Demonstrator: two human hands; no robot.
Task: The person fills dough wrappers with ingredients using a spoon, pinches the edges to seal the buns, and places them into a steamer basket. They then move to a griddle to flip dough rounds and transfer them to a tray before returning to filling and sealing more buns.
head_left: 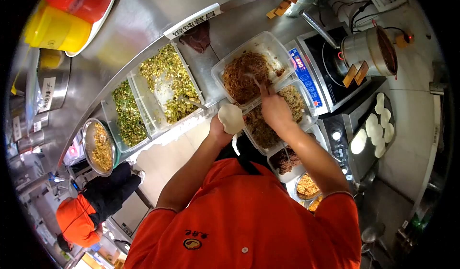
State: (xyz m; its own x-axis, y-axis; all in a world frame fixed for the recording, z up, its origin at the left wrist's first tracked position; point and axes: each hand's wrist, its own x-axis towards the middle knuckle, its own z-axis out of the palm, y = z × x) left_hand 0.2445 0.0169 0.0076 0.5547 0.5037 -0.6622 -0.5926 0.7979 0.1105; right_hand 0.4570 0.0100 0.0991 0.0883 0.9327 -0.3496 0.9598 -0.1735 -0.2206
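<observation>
A flat round of pale dough [231, 118] rests on my left hand [219, 132], whose fingers are mostly hidden beneath it. My right hand [277, 110] is closed round the handle of a spoon, and the spoon's head dips into brown shredded filling [245, 72] in a clear plastic tub [274, 43]. Under my right forearm and wrist sit a tub of greyish-brown filling [261, 128] and a tub of dark reddish filling [286, 160].
Tubs of chopped green filling [128, 113] and yellow-green filling [184, 77] stand to the left, beside a metal bowl [99, 147]. At right are a pot [366, 53] on a cooker and dough rounds on a griddle [354, 166]. Another person [81, 221] stands at lower left.
</observation>
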